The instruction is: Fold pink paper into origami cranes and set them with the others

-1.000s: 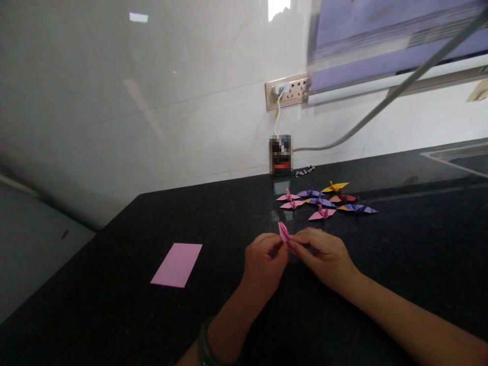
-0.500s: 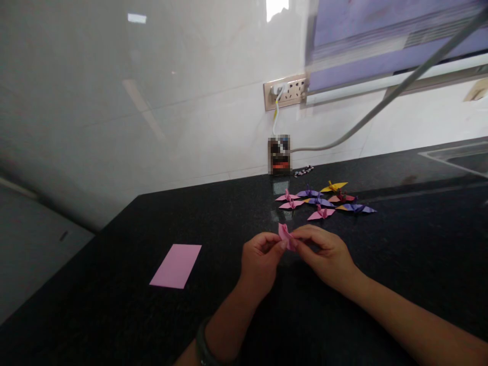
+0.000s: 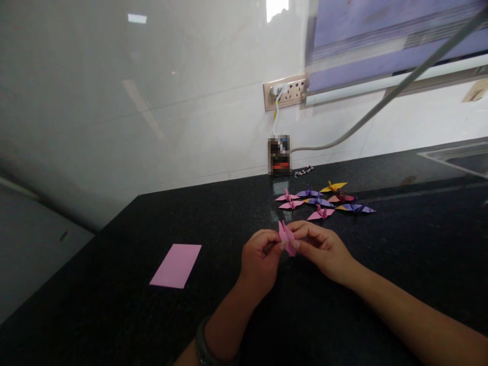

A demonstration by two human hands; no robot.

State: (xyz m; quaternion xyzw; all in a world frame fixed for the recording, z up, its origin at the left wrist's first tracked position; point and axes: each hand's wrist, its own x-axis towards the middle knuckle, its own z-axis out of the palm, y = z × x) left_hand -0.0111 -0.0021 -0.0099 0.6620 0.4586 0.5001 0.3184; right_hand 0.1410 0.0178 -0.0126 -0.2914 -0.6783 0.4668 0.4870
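Note:
A small folded pink paper piece is held just above the black countertop between both hands. My left hand pinches its left side with closed fingers. My right hand pinches its right side, thumb and fingers pressed together. A dark band sits on my left wrist. Behind the hands lie several finished paper cranes in pink, purple, yellow and red. A flat pink paper sheet lies to the left of my hands.
A small dark device leans on the white wall, its white cable running up to a socket strip. A grey cable crosses the wall. A sink edge shows at far right. A small beaded item lies by the wall.
Both hands have lifted slightly and shifted a little away from me with the pink piece. The fingers have re-pinched it, and it now stands more upright between them.

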